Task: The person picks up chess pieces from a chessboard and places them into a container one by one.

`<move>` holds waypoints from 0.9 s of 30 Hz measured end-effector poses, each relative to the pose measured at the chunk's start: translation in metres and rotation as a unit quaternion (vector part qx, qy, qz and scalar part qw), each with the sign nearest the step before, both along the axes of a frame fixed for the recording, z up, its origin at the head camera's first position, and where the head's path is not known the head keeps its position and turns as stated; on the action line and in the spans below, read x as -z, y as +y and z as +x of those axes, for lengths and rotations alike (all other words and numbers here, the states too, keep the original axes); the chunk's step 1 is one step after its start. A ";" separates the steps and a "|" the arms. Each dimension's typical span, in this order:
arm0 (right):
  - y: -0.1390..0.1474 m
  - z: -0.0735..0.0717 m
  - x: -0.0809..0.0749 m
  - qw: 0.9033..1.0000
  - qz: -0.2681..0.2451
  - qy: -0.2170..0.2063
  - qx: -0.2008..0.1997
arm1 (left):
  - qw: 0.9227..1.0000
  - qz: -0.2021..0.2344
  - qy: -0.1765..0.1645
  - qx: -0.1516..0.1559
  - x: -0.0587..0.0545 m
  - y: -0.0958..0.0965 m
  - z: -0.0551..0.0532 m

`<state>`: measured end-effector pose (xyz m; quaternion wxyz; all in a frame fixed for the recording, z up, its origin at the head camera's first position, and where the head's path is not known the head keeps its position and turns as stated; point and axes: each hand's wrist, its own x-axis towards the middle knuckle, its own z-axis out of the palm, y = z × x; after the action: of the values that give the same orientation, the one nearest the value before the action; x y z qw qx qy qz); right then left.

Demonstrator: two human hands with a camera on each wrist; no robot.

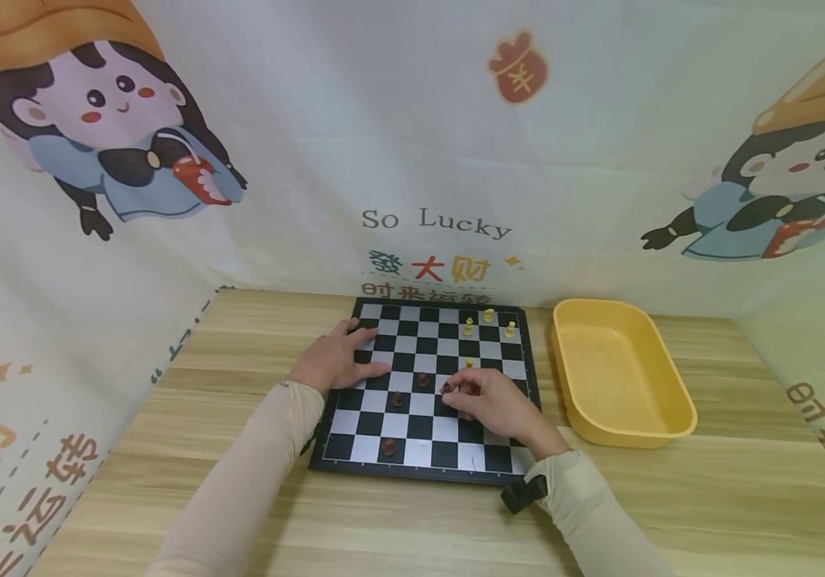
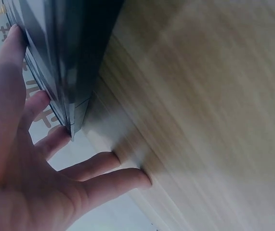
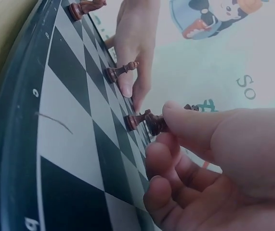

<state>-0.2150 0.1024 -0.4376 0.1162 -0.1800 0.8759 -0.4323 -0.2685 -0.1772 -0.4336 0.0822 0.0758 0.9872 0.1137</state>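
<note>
A black-and-white chessboard [image 1: 420, 427] lies on the wooden table. My left hand [image 1: 331, 357] rests at its left edge, fingers spread; in the left wrist view some fingertips touch the board's rim while two reach down to the table. Over the right middle of the board, my right hand [image 1: 488, 401] pinches a dark reddish-brown chess piece [image 3: 154, 124] between thumb and fingers, its top partly hidden by the thumb. Three brown pieces stand on the board: one [image 1: 423, 379] left of the right hand, another [image 1: 397, 398] nearer me, and a third [image 1: 388, 447] by the near edge.
Yellow chess pieces stand toward the far right of the board, among them one [image 1: 468, 326] and another [image 1: 510, 328]; a further one [image 1: 469, 363] shows just beyond the right hand. A yellow plastic tub [image 1: 564, 377] sits right of the board. Printed cloth [image 1: 427, 144] hangs behind the table.
</note>
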 end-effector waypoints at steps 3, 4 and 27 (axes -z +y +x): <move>0.002 -0.001 -0.002 1.000 0.002 -0.003 0.006 | 1.000 0.009 -0.004 -0.002 0.000 0.001 0.000; 0.003 -0.001 -0.003 1.000 0.002 -0.002 0.007 | 1.000 0.012 -0.006 -0.004 0.000 0.001 0.000; 0.029 -0.007 -0.043 0.998 0.021 0.053 0.018 | 0.999 0.010 -0.035 -0.004 -0.002 0.001 -0.003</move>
<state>-0.2224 0.1315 -0.3945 0.0656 -0.1843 0.8928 -0.4057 -0.2711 -0.1762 -0.4316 0.1156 0.0691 0.9827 0.1270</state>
